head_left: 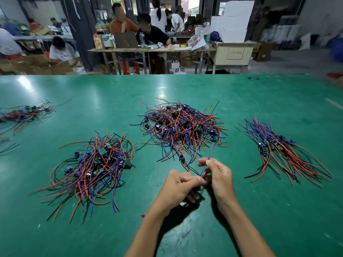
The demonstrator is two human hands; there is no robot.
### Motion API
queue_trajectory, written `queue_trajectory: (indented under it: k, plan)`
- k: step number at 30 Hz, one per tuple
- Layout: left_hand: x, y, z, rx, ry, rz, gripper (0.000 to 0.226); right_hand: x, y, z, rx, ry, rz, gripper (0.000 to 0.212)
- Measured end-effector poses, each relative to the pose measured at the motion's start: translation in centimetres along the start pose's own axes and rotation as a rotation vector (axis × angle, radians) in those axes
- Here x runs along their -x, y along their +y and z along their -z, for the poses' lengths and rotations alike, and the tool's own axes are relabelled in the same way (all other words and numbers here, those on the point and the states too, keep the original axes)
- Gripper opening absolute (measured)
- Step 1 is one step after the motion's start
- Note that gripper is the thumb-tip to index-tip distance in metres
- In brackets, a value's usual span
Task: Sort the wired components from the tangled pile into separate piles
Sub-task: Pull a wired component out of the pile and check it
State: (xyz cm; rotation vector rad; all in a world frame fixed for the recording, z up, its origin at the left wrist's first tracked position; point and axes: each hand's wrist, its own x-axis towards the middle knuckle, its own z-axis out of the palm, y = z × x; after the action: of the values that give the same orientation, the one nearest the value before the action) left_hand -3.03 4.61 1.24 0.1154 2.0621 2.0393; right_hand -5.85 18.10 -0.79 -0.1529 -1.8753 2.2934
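Centrally, both hands (196,180) pinch one wired component (205,166) near the tangled pile (181,127).

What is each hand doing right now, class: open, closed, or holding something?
Left hand: closed, gripping a wired component low between the hands.
Right hand: closed, pinching that component's blue wire.

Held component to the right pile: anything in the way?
Nothing visible. Both hands, left and right, grip the component; only bare green mat lies between it and the right pile. Its blue wire still runs toward the centre pile.
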Motion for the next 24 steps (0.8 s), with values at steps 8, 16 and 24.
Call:
queue_trajectory:
  k: [8, 16, 24]
  plan:
    - [1.2, 0.6, 1.3, -0.1, -0.239, -0.003, 0.02, -0.7, -0.4, 1.5, -0.243, 0.2, -0.08, 0.032]
    - [1.1, 1.3, 1.6, 0.389, -0.004, -0.025, 0.021, -0.6, -0.4, 1.6, -0.319, 0.025, -0.105, 0.059]
    - [-0.2, 1.4, 1.6, 0.865, 0.281, -0.04, 0.017, 1.8, 0.8, 0.0, 0.647, -0.253, 0.52, 0.019]
